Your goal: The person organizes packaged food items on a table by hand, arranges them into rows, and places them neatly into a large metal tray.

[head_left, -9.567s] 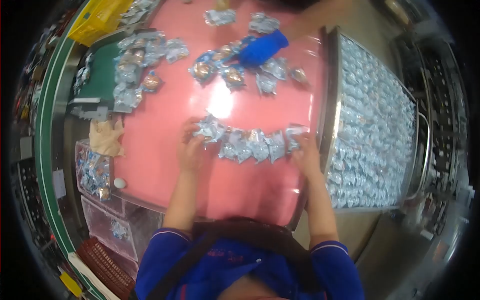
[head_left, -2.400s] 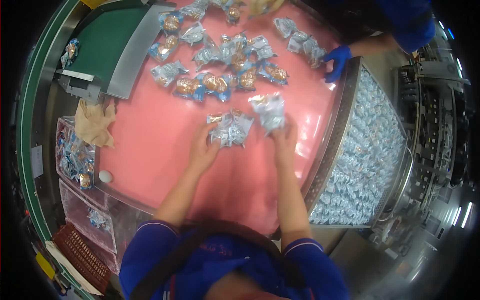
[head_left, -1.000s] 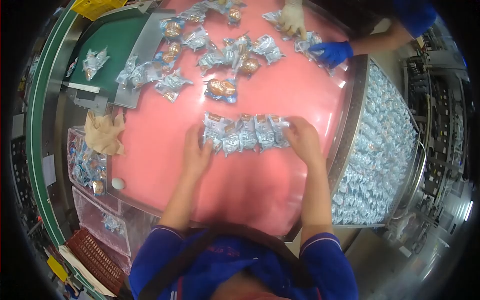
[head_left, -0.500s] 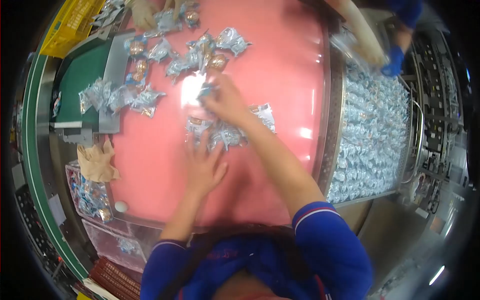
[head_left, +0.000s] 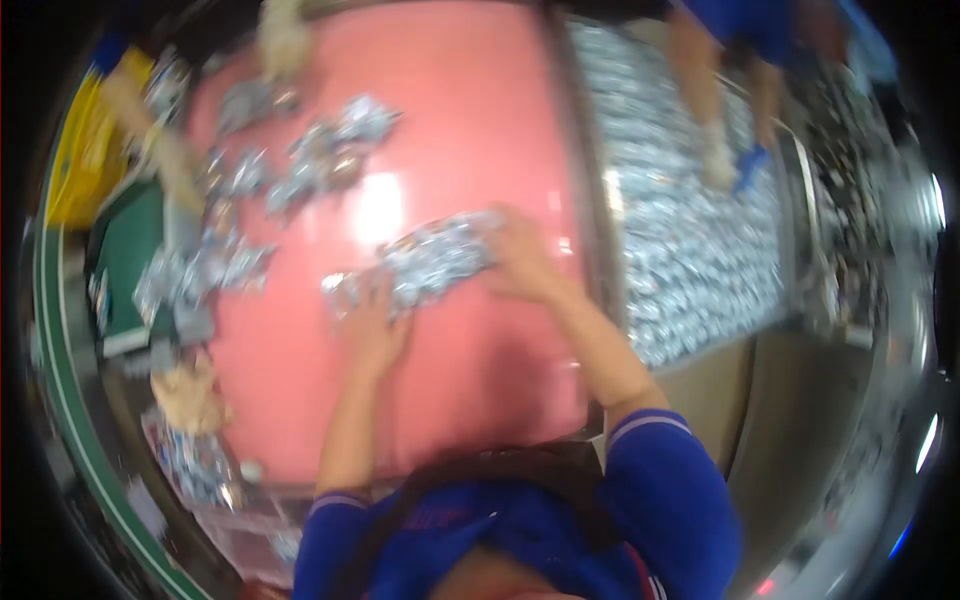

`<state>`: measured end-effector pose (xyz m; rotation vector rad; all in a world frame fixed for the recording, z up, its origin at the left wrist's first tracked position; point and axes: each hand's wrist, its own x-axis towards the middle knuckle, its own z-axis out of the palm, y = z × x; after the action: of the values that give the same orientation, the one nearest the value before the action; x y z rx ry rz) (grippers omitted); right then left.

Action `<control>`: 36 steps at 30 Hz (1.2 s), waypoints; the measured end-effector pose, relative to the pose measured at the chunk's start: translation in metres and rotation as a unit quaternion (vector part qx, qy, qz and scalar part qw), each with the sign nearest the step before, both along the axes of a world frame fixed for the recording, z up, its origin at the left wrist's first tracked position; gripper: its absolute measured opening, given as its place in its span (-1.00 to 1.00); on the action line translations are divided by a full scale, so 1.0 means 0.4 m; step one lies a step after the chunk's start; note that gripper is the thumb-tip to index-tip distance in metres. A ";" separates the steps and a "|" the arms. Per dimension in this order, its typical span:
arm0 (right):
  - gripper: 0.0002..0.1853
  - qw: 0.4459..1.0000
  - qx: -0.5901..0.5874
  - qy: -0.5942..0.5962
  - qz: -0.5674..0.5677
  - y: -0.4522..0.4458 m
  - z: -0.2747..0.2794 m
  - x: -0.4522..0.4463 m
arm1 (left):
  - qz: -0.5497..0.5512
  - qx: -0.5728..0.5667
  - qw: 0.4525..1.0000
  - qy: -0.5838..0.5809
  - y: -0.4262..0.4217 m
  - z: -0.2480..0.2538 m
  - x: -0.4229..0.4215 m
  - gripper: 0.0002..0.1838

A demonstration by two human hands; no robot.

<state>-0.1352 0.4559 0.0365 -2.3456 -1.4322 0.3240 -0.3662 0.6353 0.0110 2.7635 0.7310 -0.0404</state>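
A row of small silver foil packets (head_left: 435, 258) lies across the pink tabletop (head_left: 470, 380), between my two hands. My left hand (head_left: 372, 325) is at the row's left end, fingers bent over the packets there. My right hand (head_left: 522, 258) closes round the right end, its fingertips partly hidden behind the foil. Motion blur softens both hands and the print on the packets. Beyond them is a loose cluster of similar packets (head_left: 325, 155), some showing copper-coloured contents.
A large tray of packed foil packets (head_left: 690, 260) stands on the right, with a co-worker's hands (head_left: 735, 165) over it. Gloved hands (head_left: 285, 45) and another person's arm (head_left: 165, 155) reach in at the upper left. A green surface (head_left: 130, 255) and yellow crate (head_left: 85, 150) flank the table.
My right hand has come from the loose cluster down to the row's right end. The packets now form a longer, tighter row. The view has shifted, and another arm appears at left.
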 end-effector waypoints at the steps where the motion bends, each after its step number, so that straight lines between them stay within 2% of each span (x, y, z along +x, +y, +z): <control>1: -0.08 0.998 0.045 0.016 0.049 0.027 -0.030 -0.021 | 0.009 -0.008 1.000 0.017 -0.003 0.017 0.009 -0.22; 2: -0.06 0.993 0.039 0.030 0.111 0.050 -0.030 -0.044 | 0.019 -0.017 0.999 0.036 -0.009 0.027 0.017 -0.22; 3: -0.12 0.991 -0.035 -0.067 0.113 0.069 -0.017 -0.078 | 0.009 -0.007 0.999 0.048 -0.006 0.013 0.014 -0.22; 5: -0.18 0.993 -0.011 -0.053 0.103 0.098 -0.046 -0.075 | 0.006 0.001 0.997 0.074 -0.007 0.017 0.030 -0.22; 8: -0.25 0.988 -0.024 -0.099 0.114 0.097 -0.041 -0.070 | 0.024 -0.010 0.994 0.106 -0.006 0.059 0.035 -0.21; 11: -0.22 0.987 -0.032 -0.132 0.088 0.087 -0.065 -0.089 | 0.019 0.000 0.996 0.088 -0.025 0.052 0.041 -0.20; 13: -0.20 0.988 -0.068 -0.116 0.079 0.067 -0.061 -0.121 | 0.005 0.043 0.998 0.052 -0.027 -0.005 0.005 -0.19; 16: -0.20 0.987 -0.100 -0.081 0.094 -0.029 -0.044 -0.206 | -0.025 0.026 0.999 0.023 -0.102 -0.020 -0.095 -0.20; 20: -0.19 0.987 -0.079 -0.067 0.121 -0.196 -0.026 -0.294 | -0.055 -0.053 0.997 0.009 -0.235 0.025 -0.198 -0.27; 23: -0.17 0.991 -0.073 0.028 0.111 -0.270 -0.042 -0.281 | -0.076 -0.080 0.991 -0.071 -0.289 0.044 -0.203 -0.27; 28: -0.24 0.996 0.014 -0.034 0.078 -0.375 0.092 -0.136 | -0.104 -0.073 0.984 -0.129 -0.367 0.193 -0.034 -0.25; 31: -0.25 0.990 0.078 -0.106 0.055 -0.479 0.191 -0.006 | -0.118 0.005 0.981 -0.153 -0.464 0.292 0.115 -0.25; 36: -0.23 0.992 0.054 -0.114 -0.012 -0.736 0.205 0.238 | -0.172 0.019 0.971 -0.168 -0.693 0.328 0.408 -0.27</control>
<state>-0.0400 0.1614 0.1185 -2.3682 -1.4808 -0.0299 -0.2029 0.3581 0.1422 2.7942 0.1647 0.3640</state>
